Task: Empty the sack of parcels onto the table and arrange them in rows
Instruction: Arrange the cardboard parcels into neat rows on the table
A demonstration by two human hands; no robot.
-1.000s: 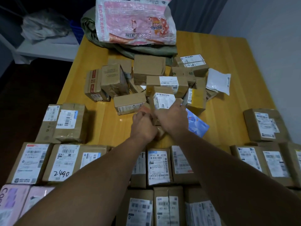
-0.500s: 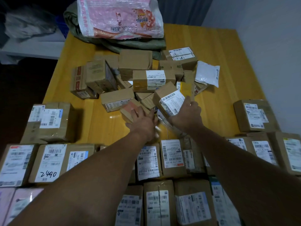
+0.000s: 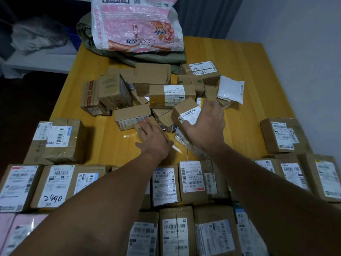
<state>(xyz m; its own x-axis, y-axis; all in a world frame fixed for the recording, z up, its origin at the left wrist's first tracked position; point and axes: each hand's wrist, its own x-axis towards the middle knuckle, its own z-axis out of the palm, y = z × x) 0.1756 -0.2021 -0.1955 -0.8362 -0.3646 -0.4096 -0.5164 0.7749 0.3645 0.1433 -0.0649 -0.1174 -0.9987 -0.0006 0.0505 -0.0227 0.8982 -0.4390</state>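
Observation:
A loose pile of brown cardboard parcels [image 3: 162, 93] lies mid-table on the yellow wooden table [image 3: 239, 74]. Behind the pile a pink-and-white sack [image 3: 136, 28] rests on an olive-green sack [image 3: 151, 58]. My right hand [image 3: 206, 126] grips a labelled brown box [image 3: 184, 110] at the pile's near right edge, thumb on its barcode label. To its left, my left hand [image 3: 155, 139] lies over a small plain brown parcel [image 3: 144, 125] and holds it. Several rows of labelled parcels [image 3: 166, 183] fill the near side of the table under my forearms.
A white poly mailer [image 3: 230, 89] lies right of the pile. Stacked boxes [image 3: 55, 137] sit at the left edge, another box [image 3: 284, 135] at the right. Left of the table stands a white shelf [image 3: 36, 60]. A grey wall [image 3: 295, 43] runs close along the right.
My hands, close together a second ago, have spread apart and reached further into the pile. The right hand tilted the labelled box and carried it rightwards; the left hand moved onto the small brown parcel.

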